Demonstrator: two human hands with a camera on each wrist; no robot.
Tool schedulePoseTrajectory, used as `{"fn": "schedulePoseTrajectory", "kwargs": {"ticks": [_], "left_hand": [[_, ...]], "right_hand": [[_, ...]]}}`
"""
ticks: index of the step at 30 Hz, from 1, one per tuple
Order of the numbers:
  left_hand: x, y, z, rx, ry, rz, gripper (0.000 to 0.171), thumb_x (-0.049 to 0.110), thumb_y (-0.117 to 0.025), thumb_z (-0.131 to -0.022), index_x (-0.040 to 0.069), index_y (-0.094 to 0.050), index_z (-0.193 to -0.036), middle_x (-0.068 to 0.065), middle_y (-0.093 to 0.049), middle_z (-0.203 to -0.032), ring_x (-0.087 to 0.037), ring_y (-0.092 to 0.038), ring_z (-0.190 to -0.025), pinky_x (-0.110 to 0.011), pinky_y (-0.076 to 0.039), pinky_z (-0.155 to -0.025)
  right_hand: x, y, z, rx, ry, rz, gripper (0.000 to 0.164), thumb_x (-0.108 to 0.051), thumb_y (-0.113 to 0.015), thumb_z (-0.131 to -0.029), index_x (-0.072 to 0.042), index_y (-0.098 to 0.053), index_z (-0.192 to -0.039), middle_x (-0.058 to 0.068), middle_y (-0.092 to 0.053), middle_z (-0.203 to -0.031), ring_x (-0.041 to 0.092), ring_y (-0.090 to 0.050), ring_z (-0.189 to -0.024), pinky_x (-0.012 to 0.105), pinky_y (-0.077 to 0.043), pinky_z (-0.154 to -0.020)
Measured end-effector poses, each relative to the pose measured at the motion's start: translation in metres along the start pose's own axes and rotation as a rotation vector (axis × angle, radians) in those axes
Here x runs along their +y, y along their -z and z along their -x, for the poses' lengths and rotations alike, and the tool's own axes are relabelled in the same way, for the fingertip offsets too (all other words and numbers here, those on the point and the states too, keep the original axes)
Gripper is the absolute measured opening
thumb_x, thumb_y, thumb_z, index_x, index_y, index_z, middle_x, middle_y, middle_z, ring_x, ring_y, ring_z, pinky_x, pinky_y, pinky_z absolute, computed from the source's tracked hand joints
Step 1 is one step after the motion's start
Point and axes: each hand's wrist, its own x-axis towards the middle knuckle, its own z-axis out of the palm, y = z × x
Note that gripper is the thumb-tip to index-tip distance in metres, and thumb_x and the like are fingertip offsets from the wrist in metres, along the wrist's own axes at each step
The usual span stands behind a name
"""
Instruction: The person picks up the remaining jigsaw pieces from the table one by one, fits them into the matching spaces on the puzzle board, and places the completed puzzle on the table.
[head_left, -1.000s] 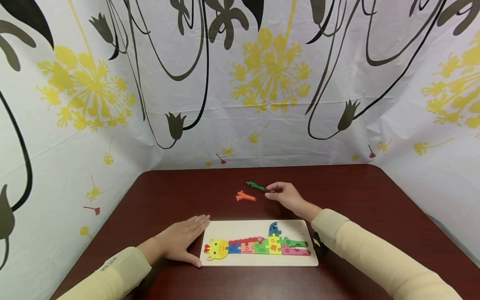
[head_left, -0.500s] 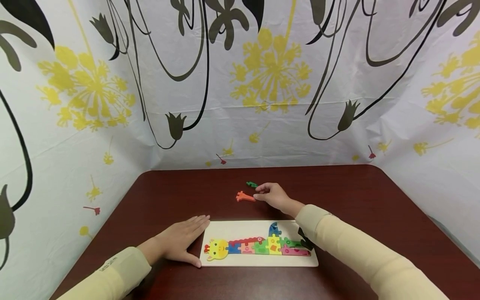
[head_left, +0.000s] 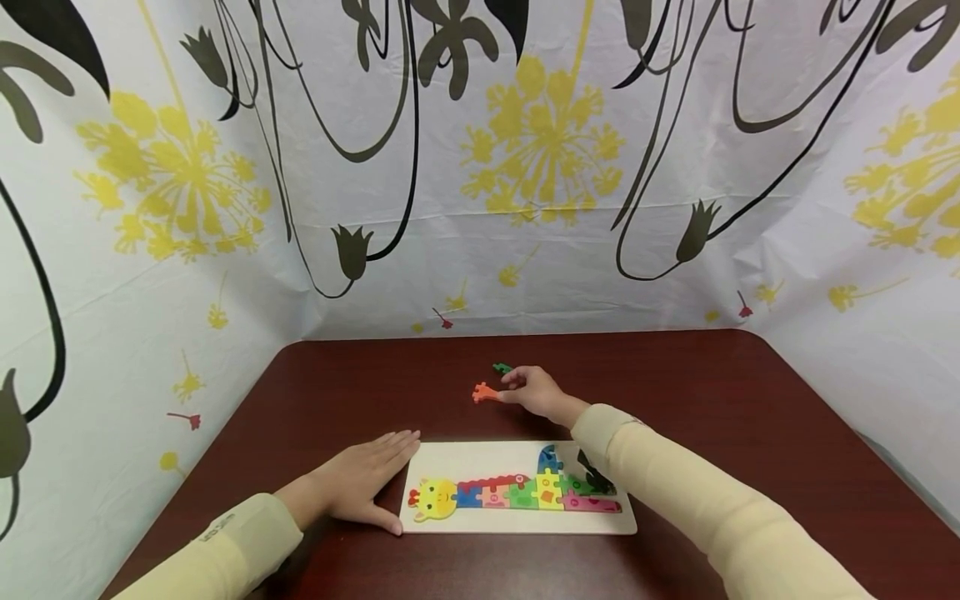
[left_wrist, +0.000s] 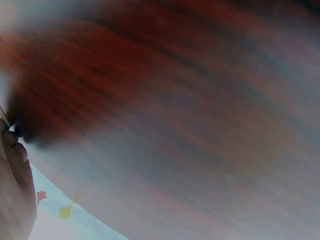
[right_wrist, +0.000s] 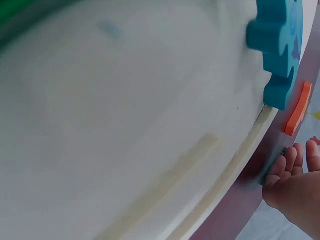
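Note:
A pale wooden puzzle board (head_left: 480, 454) with a colourful giraffe (head_left: 517, 493) built of interlocking pieces lies in front of me. My left hand (head_left: 356, 479) rests flat on the table at the board's left edge, fingers straight, fingertips at its far corner. Beyond the board, my right hand (head_left: 536, 392) reaches over two loose pieces. One is an orange puzzle piece (head_left: 483, 392), its right end behind my thumb. Behind the fingers, a green puzzle piece (head_left: 501, 367) is mostly covered. The right wrist view shows the orange piece (right_wrist: 298, 110) apart from the fingertips (right_wrist: 280, 165).
The dark red-brown table (head_left: 360, 375) surrounds the board, with a patterned cloth (head_left: 420, 275) hanging behind it. A blue piece (head_left: 550, 458) stands up at the giraffe's back edge. My right sleeve and a dark wrist device (head_left: 592, 475) cover the board's right part.
My right hand has moved left, from the green piece's right end to over the green piece and the orange piece's end. The left hand, board and loose pieces stay in place.

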Motion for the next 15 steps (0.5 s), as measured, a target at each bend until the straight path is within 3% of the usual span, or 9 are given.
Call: {"fn": "schedulePoseTrajectory", "kwargs": {"ticks": [6, 15], "left_hand": [[0.0009, 0.0012, 0.0002, -0.005, 0.004, 0.013, 0.115, 0.085, -0.041, -0.078, 0.0, -0.022, -0.153, -0.014, -0.02, -0.159, -0.027, -0.019, -0.145, -0.041, -0.024, -0.114], [0.0002, -0.0002, 0.0004, -0.002, 0.003, 0.006, 0.115, 0.085, -0.04, -0.078, 0.0, -0.022, -0.153, -0.013, -0.02, -0.159, -0.026, -0.019, -0.145, -0.04, -0.024, -0.114]], "right_hand": [[0.0003, -0.0038, -0.0054, -0.021, -0.024, 0.028, 0.029, -0.017, -0.074, -0.088, -0.002, -0.065, -0.112, 0.008, -0.058, -0.096, 0.022, -0.052, -0.082, 0.031, -0.047, -0.069], [-0.0022, -0.0064, -0.0064, -0.011, -0.041, 0.084, 0.027, -0.016, -0.076, -0.086, -0.003, -0.067, -0.108, 0.007, -0.059, -0.093, 0.022, -0.051, -0.082, 0.03, -0.047, -0.069]]}}
